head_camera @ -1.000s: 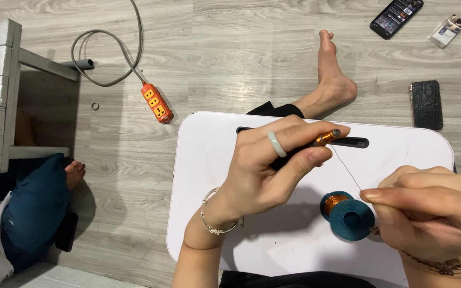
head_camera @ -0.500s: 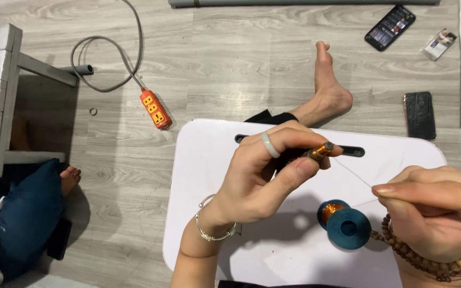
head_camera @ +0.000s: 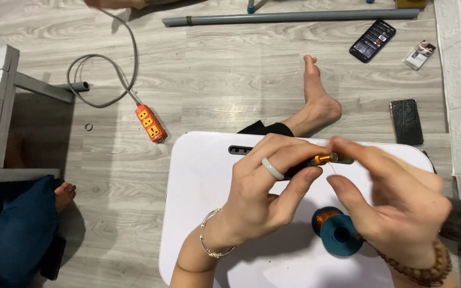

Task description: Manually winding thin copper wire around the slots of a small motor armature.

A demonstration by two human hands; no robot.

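— Pinched between the thumb and fingers of the left hand [head_camera: 265,200] is a small rod wound with copper-coloured wire [head_camera: 324,158]; that hand is closed narrowly on it, just above the middle of the white tray table [head_camera: 198,181].

— And the right hand [head_camera: 396,205]?

— Its fingers come in from the right, forefinger and thumb drawn near together at the tip of the small coil. A very thin wire seems to run down from there, but it is too fine to say whether the fingertips actually hold it.

— Which step does that look like?

— Winding, by the look of it: the left hand keeps the coil steady while the right guides the wire onto it. The next turn would call for light, even tension and a slow roll of the rod, so that the strand neither slackens nor snaps.

— Where does the wire come from?

— Probably the blue spool [head_camera: 340,233], lying on the table below both hands and partly covered by the right one; copper-coloured wire fills its core.

— Any other holders?

— None on the table. On the wooden floor lie an orange power strip [head_camera: 150,122] far left, and two phones [head_camera: 372,40] far right.
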